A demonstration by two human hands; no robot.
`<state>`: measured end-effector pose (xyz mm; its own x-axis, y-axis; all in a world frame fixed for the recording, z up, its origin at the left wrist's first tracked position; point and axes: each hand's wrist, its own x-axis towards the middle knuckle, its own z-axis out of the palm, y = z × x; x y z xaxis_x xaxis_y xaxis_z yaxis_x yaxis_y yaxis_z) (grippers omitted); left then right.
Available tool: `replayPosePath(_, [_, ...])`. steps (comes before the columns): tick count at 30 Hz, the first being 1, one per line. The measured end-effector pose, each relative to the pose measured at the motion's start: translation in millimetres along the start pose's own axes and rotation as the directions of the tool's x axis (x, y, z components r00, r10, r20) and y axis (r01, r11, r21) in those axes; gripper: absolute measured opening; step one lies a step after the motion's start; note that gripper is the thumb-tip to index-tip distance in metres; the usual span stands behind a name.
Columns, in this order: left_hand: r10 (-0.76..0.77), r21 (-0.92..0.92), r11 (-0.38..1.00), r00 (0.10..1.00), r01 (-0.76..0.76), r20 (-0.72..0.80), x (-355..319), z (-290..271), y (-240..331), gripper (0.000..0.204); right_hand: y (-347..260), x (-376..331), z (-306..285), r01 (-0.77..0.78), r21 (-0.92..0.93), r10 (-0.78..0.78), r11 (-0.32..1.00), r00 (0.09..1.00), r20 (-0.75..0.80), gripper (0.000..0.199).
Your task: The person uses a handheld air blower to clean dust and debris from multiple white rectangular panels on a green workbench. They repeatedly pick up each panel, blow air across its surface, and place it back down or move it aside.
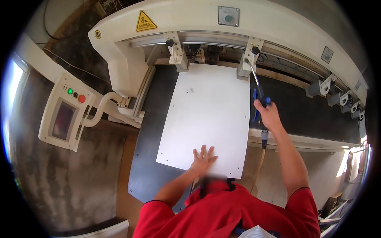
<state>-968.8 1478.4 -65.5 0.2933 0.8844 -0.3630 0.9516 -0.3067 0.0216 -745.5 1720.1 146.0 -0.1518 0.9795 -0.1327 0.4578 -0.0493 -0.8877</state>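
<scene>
A large white panel (210,119) with small dark holes near its corners lies on the dark machine bed, its far end reaching the clamps. My left hand (203,160) rests flat on the panel's near end with the fingers spread. My right hand (268,116) is wrapped round an air blow gun (260,95), black and blue with a long metal nozzle. The nozzle points away from me, its tip by the right clamp block (250,59). From the gun's lower end a thin hose (262,158) hangs down. A small mark shows on the panel's upper left.
A cream machine beam (190,20) arches across the far side, with a left clamp block (177,55) under it and several more at the right. To the left, a control panel (63,115) with a screen and green and red buttons stands on a curved arm. Dark bed (154,174) extends beside the panel.
</scene>
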Motion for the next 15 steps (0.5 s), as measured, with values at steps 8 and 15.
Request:
replayPosePath(8, [0.012, -0.031, 0.999, 0.997, -0.010, 0.080, -5, -36, 0, 0.104, -127, 68, 14, 0.180, 0.061, -0.180, 0.982, 0.984, -0.004, 0.052])
replayPosePath(15, [0.005, -0.016, 1.000, 1.000, -0.005, 0.005, -7, -19, -2, 0.105, -117, 38, 5, 0.018, 0.174, -0.033, 0.985, 0.996, 0.082, 0.043])
